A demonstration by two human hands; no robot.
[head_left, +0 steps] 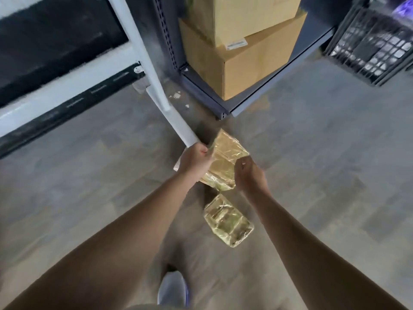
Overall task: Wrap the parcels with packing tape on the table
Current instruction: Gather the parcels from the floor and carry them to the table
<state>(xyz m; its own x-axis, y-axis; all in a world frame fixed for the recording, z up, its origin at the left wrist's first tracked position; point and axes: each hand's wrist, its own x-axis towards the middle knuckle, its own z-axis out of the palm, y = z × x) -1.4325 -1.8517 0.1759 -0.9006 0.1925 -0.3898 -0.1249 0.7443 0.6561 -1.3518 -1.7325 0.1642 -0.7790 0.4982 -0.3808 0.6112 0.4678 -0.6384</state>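
Observation:
A flat brown parcel [225, 157] covered in shiny clear tape is held above the floor, below the table's white leg. My left hand [194, 161] grips its left edge with curled fingers. My right hand [249, 175] grips its lower right edge, fingers curled under it. A second, smaller taped parcel [228, 221] lies on the grey floor just below the first, between my forearms. No tape roll is in view.
The white table frame [154, 86] crosses the upper left. A dark shelf unit [201, 90] holds two stacked cardboard boxes [243, 61]. A black plastic crate [371, 45] stands at the upper right. My shoe [173, 287] is on the floor [312, 153] below.

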